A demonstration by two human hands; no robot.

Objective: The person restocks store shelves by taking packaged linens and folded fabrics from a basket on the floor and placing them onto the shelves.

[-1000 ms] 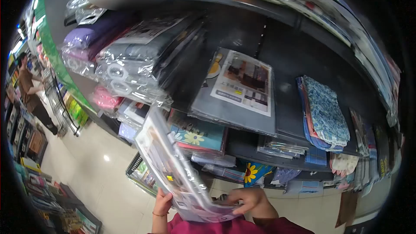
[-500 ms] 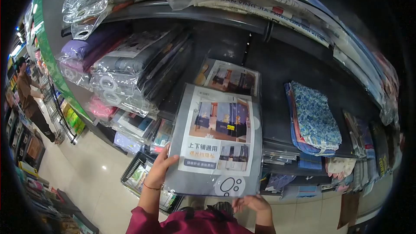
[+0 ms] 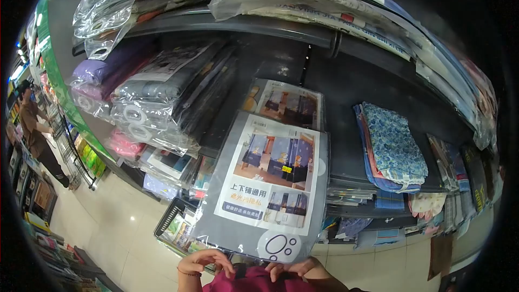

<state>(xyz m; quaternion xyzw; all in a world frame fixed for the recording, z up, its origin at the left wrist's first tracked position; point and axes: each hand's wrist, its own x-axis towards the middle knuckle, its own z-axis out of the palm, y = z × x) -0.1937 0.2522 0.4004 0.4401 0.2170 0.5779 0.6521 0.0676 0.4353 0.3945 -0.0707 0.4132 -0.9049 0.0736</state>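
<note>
A grey packaged textile (image 3: 216,227) with a printed picture label lies face up at the shelf front, overlapping a similar package (image 3: 265,87) behind it. Just below its near left corner is my left hand (image 3: 204,263), fingers loosely bent and apart, holding nothing. My right hand (image 3: 300,272) is at the near right edge of the front package, its fingers apart and partly below the edge. Whether it touches the plastic is unclear.
Bagged textiles (image 3: 151,89) are stacked on the left, and a folded blue floral cloth (image 3: 394,140) lies on the right. More packages hang over the upper shelf (image 3: 270,26). A black basket (image 3: 174,217) stands below left. Farther left, a person (image 3: 33,124) stands beside a cart (image 3: 70,148).
The package has gone from tilted in my hands to lying flat over the other one. My left hand has let go of its left side and moved down to the near edge.
</note>
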